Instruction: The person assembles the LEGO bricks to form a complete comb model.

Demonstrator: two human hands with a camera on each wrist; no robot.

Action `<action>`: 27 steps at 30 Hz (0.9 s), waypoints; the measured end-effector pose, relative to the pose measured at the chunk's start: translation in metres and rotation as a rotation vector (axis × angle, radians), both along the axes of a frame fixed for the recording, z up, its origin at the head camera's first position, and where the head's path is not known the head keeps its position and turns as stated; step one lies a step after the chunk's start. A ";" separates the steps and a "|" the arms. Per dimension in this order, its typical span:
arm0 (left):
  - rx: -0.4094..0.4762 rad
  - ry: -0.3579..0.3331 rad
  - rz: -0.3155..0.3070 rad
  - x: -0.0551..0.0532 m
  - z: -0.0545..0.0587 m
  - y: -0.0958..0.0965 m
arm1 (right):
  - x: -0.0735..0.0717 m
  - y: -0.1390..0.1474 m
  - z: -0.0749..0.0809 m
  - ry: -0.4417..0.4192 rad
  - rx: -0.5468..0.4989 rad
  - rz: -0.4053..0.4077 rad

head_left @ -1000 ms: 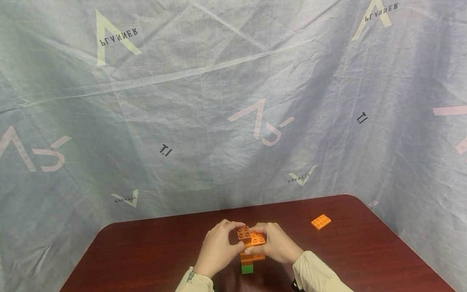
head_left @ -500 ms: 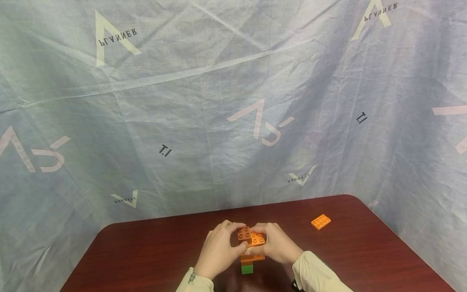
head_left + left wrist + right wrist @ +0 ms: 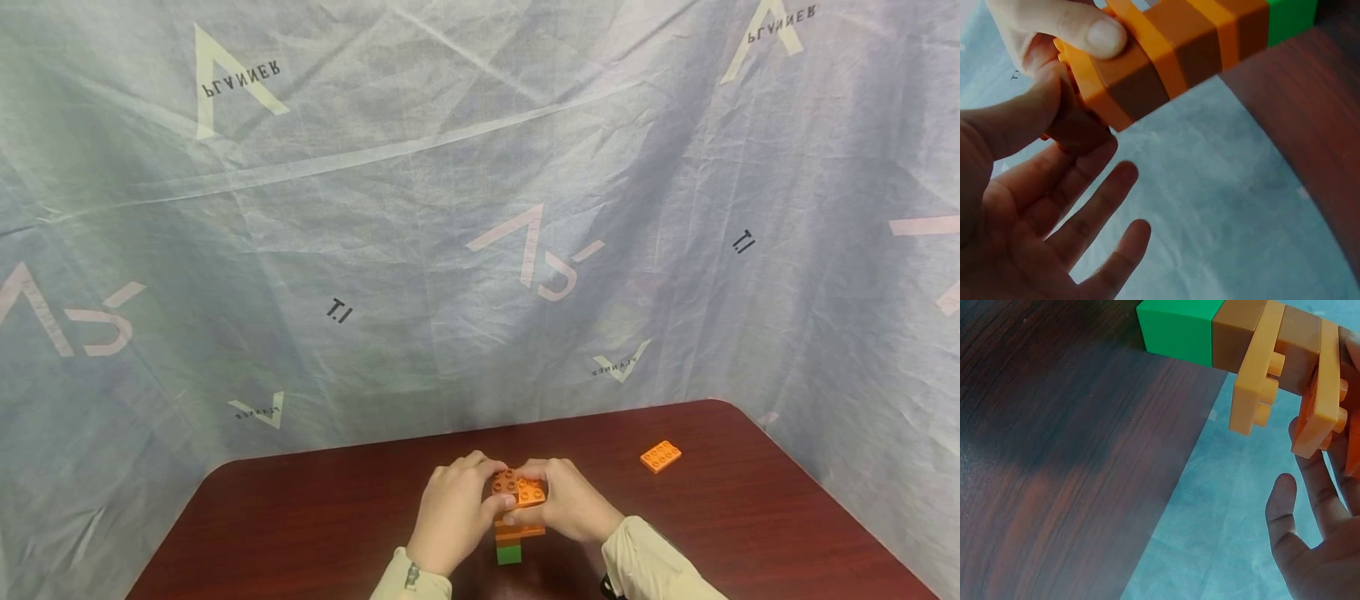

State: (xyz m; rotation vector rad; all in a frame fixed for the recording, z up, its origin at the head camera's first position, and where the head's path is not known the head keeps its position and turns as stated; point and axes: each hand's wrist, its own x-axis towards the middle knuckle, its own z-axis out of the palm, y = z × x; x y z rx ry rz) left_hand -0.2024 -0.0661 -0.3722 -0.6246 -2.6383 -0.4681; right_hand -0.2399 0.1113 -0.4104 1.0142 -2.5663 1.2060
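Observation:
A tower of bricks stands on the table, with a green brick at its foot and brown bricks alternating with orange plates above. My left hand pinches a brown four-stud brick between thumb and index finger at the tower's top. In the left wrist view that brick meets the top orange plate, a little tilted against it, while the other fingers spread free. My right hand grips the upper tower, its thumb on a brown brick's side.
A loose orange eight-stud plate lies at the back right of the dark red table. A grey printed cloth hangs behind the table and along its sides.
My left hand has shifted slightly right with the brown brick, which now sits a little further right and lower over the top orange plate. The right hand keeps almost the same place.

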 end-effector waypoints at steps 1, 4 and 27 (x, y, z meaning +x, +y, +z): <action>-0.014 0.014 0.003 0.000 0.001 0.001 | 0.000 0.000 0.001 0.002 0.003 0.002; -0.053 0.046 0.012 0.001 0.003 0.003 | 0.000 -0.001 0.003 0.008 0.015 0.009; 0.325 -0.312 -0.085 -0.012 -0.016 -0.012 | -0.002 0.001 0.000 -0.016 0.018 0.007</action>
